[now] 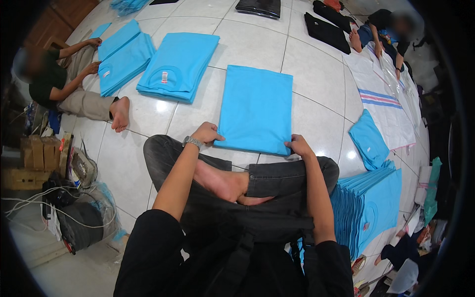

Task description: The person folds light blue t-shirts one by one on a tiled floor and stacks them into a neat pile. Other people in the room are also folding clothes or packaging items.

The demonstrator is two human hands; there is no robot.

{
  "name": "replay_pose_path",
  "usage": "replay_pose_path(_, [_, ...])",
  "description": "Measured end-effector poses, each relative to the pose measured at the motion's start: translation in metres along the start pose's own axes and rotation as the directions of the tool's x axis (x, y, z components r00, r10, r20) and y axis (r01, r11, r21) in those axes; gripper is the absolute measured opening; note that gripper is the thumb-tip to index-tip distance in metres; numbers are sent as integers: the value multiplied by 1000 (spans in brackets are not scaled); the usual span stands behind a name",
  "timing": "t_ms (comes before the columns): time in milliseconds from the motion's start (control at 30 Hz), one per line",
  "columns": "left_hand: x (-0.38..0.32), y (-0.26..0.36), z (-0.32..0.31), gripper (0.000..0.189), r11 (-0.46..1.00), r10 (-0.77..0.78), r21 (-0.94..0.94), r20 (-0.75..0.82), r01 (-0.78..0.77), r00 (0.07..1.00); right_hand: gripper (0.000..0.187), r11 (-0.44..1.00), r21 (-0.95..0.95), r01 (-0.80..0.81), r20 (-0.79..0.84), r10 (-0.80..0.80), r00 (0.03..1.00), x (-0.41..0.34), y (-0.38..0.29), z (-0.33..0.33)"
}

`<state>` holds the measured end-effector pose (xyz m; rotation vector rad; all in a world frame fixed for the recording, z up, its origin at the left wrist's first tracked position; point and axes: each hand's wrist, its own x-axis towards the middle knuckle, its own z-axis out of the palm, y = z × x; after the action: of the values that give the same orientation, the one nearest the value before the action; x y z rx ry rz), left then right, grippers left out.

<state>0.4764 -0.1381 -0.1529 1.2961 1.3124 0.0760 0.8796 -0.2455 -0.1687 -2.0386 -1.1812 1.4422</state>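
Observation:
A light blue folded T-shirt (256, 107) lies flat on the white tiled floor before my crossed legs. My left hand (206, 133), with a metal wristwatch above it, pinches its near left corner between thumb and fingers. At the near right corner, my right hand (298, 145) grips the cloth edge the same way. Beyond my left hand lies a low stack of folded blue T-shirts (185, 63), the top one showing its collar and a neck label. A tall stack of blue T-shirts (378, 208) stands beside my right knee, with a loosely folded blue garment (368, 139) at its far end.
On the left a seated co-worker (74, 78) holds the edge of another blue shirt stack (122, 59). Another person (389, 41) bends over a striped white woven sack (386, 107). Black folded garments (326, 33) lie at the back; boxes (41, 152) and cables (74, 211) sit left.

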Motion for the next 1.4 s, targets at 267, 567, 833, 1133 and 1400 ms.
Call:
replay_pose_path(267, [0, 9, 3, 31, 991, -5, -131, -27, 1, 1000, 24, 997, 13, 72, -41, -72, 997, -2, -3, 1])
replay_pose_path(567, [11, 2, 6, 38, 992, -36, -123, -182, 14, 983, 19, 1000, -14, 7, -45, -7, 999, -3, -7, 1])
replay_pose_path(833, [17, -5, 1, 39, 978, -40, -209, -143, 9, 989, 17, 999, 21, -34, -46, 35, 998, -2, -8, 1])
replay_pose_path(1133, [14, -2, 3, 37, 1000, -7, -10, -210, 5, 978, 18, 997, 62, -53, -31, 55, 998, -3, -7, 1])
replay_pose_path(1400, [6, -4, 6, 38, 996, 35, 85, -77, -28, 996, 30, 996, -48, 70, -54, -73, 996, -2, -1, 1])
